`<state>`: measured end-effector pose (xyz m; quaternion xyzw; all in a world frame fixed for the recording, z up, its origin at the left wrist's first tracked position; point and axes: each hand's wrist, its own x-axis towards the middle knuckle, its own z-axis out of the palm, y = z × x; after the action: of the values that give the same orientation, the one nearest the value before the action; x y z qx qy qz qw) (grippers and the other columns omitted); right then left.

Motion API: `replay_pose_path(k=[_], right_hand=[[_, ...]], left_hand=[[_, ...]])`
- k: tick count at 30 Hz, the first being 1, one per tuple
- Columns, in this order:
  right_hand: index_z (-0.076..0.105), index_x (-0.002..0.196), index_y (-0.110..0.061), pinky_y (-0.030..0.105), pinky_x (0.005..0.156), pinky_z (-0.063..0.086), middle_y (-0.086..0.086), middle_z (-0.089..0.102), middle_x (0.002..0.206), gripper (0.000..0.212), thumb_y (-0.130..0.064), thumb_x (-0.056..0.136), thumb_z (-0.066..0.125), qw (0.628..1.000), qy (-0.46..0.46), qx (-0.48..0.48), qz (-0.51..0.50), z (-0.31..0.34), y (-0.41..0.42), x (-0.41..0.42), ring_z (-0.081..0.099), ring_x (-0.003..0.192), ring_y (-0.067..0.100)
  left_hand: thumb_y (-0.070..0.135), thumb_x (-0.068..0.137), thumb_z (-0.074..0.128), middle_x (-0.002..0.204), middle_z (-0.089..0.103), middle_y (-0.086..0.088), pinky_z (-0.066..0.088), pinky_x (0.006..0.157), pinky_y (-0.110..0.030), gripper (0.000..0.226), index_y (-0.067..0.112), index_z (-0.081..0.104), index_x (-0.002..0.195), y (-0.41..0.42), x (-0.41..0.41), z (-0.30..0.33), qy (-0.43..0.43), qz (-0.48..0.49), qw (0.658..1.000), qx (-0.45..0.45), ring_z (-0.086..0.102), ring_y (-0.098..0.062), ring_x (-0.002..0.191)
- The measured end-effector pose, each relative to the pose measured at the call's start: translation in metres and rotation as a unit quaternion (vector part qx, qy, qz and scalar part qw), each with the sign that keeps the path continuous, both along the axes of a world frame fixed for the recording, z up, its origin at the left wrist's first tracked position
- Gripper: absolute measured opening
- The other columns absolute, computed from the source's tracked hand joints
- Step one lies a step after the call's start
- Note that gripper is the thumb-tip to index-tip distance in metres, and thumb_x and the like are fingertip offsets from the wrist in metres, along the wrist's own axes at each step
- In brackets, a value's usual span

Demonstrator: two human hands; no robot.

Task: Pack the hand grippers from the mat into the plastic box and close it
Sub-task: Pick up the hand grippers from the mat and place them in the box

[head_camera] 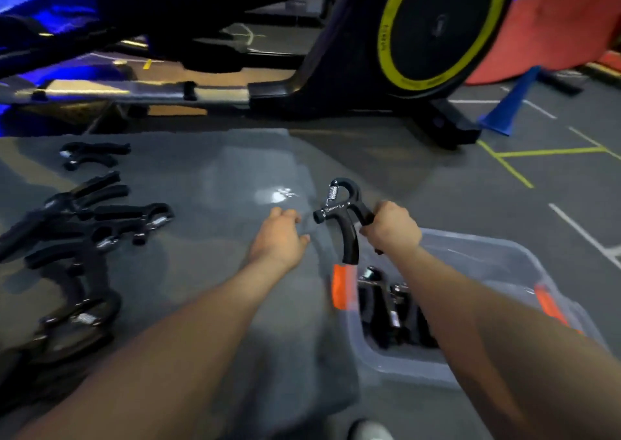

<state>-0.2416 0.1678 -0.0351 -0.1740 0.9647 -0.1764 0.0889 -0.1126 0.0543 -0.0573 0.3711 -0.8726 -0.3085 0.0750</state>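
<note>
My right hand (389, 228) grips one handle of a black hand gripper (342, 214) with a steel spring, held in the air above the far left corner of the clear plastic box (504, 254). The box stands open on the floor at the right, with orange latches (340, 286) and a few black grippers (389, 308) inside. My left hand (279, 234) hovers over the grey mat (208, 238), fingers loosely curled, holding nothing. Several black grippers (100, 221) lie on the mat's left side, one apart at the far left (90, 155).
A black exercise machine with a yellow-ringed wheel (443, 26) stands just beyond the mat. A blue cone (507, 103) and red pads (554, 29) sit at the far right. Painted lines cross the grey floor. A shoe tip (369, 431) shows at the bottom.
</note>
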Motion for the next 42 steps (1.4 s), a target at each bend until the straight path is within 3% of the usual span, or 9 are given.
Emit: replay_pose_path(k=[6, 12, 20, 27, 33, 42], right_hand=[[0.056, 0.100, -0.012, 0.029, 0.072, 0.042, 0.010, 0.064, 0.110, 0.018, -0.013, 0.083, 0.061, 0.994, -0.057, 0.015, -0.089, -0.018, 0.112, -0.045, 0.063, 0.102, 0.030], [0.060, 0.108, -0.009, 0.034, 0.085, 0.049, 0.013, 0.065, 0.115, 0.024, -0.013, 0.084, 0.056, 0.982, -0.099, 0.045, -0.157, -0.070, 0.196, -0.072, 0.062, 0.110, 0.031], [0.061, 0.117, -0.006, 0.037, 0.093, 0.049, 0.013, 0.062, 0.126, 0.030, -0.010, 0.091, 0.047, 0.959, -0.133, 0.067, -0.242, -0.120, 0.224, -0.093, 0.059, 0.118, 0.030], [0.059, 0.122, -0.006, 0.036, 0.096, 0.046, 0.012, 0.060, 0.129, 0.033, -0.007, 0.092, 0.046, 0.958, -0.130, 0.114, -0.229, -0.136, 0.225, -0.104, 0.057, 0.121, 0.030], [0.057, 0.121, 0.000, 0.039, 0.104, 0.039, 0.019, 0.058, 0.130, 0.033, -0.002, 0.091, 0.042, 0.966, -0.146, 0.095, -0.191, -0.153, 0.231, -0.110, 0.053, 0.124, 0.032], [0.057, 0.115, 0.000, 0.037, 0.096, 0.044, 0.020, 0.060, 0.124, 0.029, 0.000, 0.089, 0.043, 0.978, -0.148, 0.077, -0.124, -0.160, 0.229, -0.112, 0.055, 0.119, 0.036]], left_hand=[[0.025, 0.086, 0.060, 0.132, 0.043, -0.004, 0.039, 0.104, -0.039, 0.043, 0.018, 0.049, 0.127, 0.108, -0.067, -0.019, -0.003, -0.110, 0.993, -0.044, 0.041, -0.026, 0.126], [0.030, 0.086, 0.061, 0.135, 0.043, 0.000, 0.034, 0.105, -0.035, 0.049, 0.019, 0.045, 0.132, 0.168, -0.102, -0.053, -0.064, -0.222, 0.971, -0.069, 0.037, -0.022, 0.128], [0.028, 0.084, 0.064, 0.136, 0.044, 0.000, 0.036, 0.106, -0.036, 0.056, 0.020, 0.043, 0.135, 0.186, -0.124, -0.102, -0.143, -0.277, 0.948, -0.060, 0.041, -0.023, 0.127], [0.031, 0.085, 0.062, 0.149, 0.034, 0.005, 0.035, 0.109, -0.037, 0.064, 0.023, 0.035, 0.142, 0.195, -0.141, -0.127, -0.182, -0.308, 0.933, -0.029, 0.032, -0.020, 0.137], [0.031, 0.086, 0.063, 0.156, 0.020, 0.007, 0.034, 0.111, -0.039, 0.070, 0.024, 0.028, 0.146, 0.203, -0.149, -0.143, -0.206, -0.309, 0.929, -0.001, 0.026, -0.019, 0.142], [0.030, 0.085, 0.064, 0.155, 0.023, 0.005, 0.035, 0.111, -0.040, 0.069, 0.024, 0.030, 0.145, 0.206, -0.152, -0.149, -0.206, -0.302, 0.931, -0.001, 0.028, -0.021, 0.140]])
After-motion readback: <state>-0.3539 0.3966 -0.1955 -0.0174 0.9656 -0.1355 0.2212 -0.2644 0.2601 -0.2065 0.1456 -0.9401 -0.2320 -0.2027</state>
